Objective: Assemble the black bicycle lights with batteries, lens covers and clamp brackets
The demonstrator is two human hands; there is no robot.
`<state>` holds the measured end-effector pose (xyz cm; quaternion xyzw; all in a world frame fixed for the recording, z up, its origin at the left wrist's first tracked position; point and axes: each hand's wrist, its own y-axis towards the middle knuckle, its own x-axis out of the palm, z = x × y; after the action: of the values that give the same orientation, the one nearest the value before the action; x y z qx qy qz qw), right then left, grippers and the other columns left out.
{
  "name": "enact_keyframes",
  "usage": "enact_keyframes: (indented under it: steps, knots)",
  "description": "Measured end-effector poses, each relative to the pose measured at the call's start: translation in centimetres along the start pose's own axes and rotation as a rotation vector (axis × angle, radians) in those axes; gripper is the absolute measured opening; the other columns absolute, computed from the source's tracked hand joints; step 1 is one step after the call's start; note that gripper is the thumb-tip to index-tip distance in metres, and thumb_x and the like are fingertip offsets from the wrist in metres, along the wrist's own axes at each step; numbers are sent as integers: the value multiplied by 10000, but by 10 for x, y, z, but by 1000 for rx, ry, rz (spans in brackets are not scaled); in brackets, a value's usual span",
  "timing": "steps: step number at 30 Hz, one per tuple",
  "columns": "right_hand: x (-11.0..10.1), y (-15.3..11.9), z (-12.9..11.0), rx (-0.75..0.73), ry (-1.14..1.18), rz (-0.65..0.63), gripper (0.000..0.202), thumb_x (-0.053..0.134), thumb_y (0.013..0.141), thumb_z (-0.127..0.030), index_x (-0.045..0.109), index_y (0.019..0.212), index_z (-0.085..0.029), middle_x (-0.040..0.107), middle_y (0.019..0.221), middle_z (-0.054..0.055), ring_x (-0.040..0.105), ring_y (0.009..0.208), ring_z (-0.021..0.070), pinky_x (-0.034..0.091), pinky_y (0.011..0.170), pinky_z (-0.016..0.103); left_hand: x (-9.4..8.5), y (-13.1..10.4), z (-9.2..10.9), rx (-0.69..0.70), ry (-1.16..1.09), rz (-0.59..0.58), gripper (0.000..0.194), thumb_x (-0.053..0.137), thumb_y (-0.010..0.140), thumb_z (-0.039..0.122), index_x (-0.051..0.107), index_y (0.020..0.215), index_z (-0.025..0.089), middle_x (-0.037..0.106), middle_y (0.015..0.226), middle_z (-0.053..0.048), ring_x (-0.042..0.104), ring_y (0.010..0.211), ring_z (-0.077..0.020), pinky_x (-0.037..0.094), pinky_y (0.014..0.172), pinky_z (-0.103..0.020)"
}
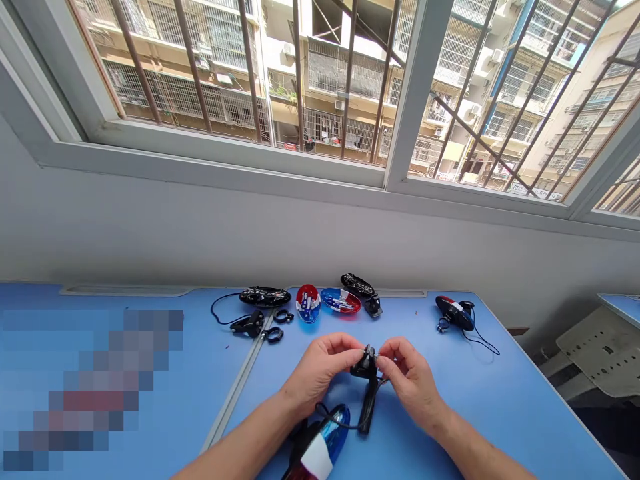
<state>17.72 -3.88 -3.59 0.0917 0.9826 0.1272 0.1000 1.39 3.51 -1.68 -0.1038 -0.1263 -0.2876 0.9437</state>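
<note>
My left hand (317,370) pinches a small black plastic part (366,365), which looks like a clamp, from its left side. From the right, the thumb and fingers of my right hand (410,380) are pinched at the same part's edge. Something tiny and shiny shows there, too small to name. Below the part a black bar-shaped piece (369,408) extends toward me, with a thin black cable beside it. The cable runs to a blue, white and red oval light (320,450) near my left forearm, cut off by the bottom edge.
Along the back of the blue table (415,440) lie two black oval housings (265,297), two red and blue covers (308,304), black ring clamps (274,335) and a black switch piece (249,324). Another corded light (455,313) rests at the right. A window (260,153) stands behind; the left area is pixelated.
</note>
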Motion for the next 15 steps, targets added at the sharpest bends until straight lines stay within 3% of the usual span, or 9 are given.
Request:
enact_keyframes:
  steps: [7,15]
  knots:
    - [-2,3,1,-87,-75,67,103,615,846,-282,633,791,-196,626,721,-3,564,626,128,491,573,235,2,0,2,-17,-34,-7,263,861,576,335,715,684,146,722,707,-46,619,706,-190,464,721,-292]
    - [-4,3,10,-312,-187,108,59,594,862,-209,639,823,-207,639,732,4,585,652,141,505,584,247,2,-1,2,-65,-70,-26,283,875,551,335,703,675,147,724,698,-48,637,689,-193,478,702,-290]
